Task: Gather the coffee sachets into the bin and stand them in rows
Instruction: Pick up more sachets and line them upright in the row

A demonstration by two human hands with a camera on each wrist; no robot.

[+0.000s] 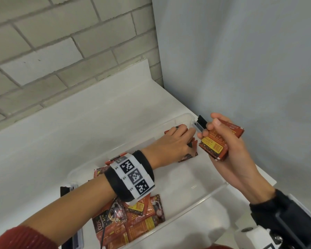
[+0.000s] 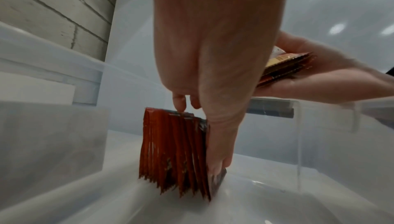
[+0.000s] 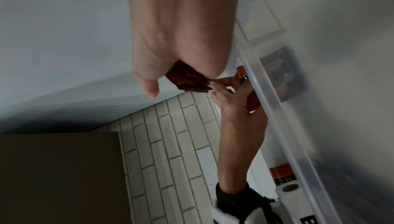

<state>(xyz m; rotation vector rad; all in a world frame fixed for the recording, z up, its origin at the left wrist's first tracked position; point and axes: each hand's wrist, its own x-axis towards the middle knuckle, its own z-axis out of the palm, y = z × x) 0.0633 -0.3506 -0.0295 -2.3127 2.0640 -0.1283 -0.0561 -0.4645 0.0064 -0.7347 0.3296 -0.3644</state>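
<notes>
A clear plastic bin [image 1: 206, 194] sits on a white counter. My left hand [image 1: 171, 142] reaches into its far end and grips a standing row of red coffee sachets [image 2: 177, 151], fingers on their top edges and thumb down the near side. Only a corner of that row [image 1: 188, 156] shows past the hand in the head view. My right hand [image 1: 228, 146] hovers over the bin's far right corner and grips a stack of sachets [image 1: 214, 142], also seen in the right wrist view [image 3: 187, 79]. Several loose sachets [image 1: 133, 223] lie flat at the bin's near end.
Black clip handles stand at the bin's far end [image 1: 202, 121] and near left end [image 1: 65, 191]. A brick wall [image 1: 61, 42] runs behind the counter and a plain grey wall [image 1: 241, 60] closes the right side. A white roll [image 1: 248, 232] sits by the near right corner.
</notes>
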